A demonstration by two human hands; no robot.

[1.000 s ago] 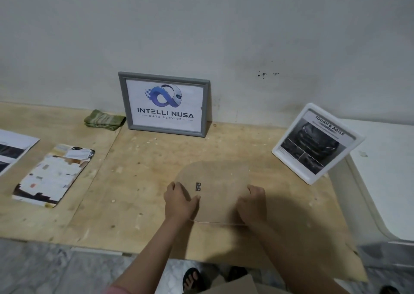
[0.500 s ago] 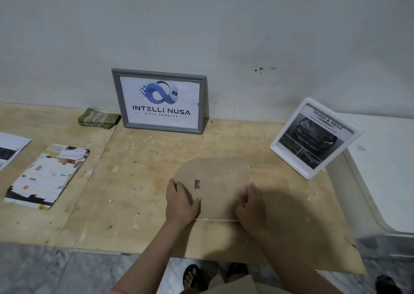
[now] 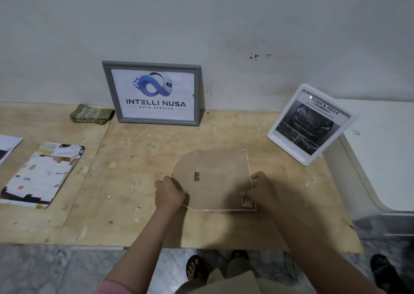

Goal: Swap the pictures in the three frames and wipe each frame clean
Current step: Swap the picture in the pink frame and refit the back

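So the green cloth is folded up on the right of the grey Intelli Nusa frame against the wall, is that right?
Not quite. The head view shows the folded green cloth on the left of the grey Intelli Nusa frame, not the right. The frame does stand against the wall.

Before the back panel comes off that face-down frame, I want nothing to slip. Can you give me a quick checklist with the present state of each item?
1. Face-down frame lies flat on the wooden table: ok.
2. Left hand has a grip on its rounded left edge: ok.
3. Right hand is on its right edge, near the small label: ok.
4. Back-panel clips released: cannot tell, only one small metal hanger shows.
5. Green cloth ready for wiping: ok, folded by the wall, left of the grey frame.
6. Replacement picture at hand: ok, a printed sheet lies to the left.
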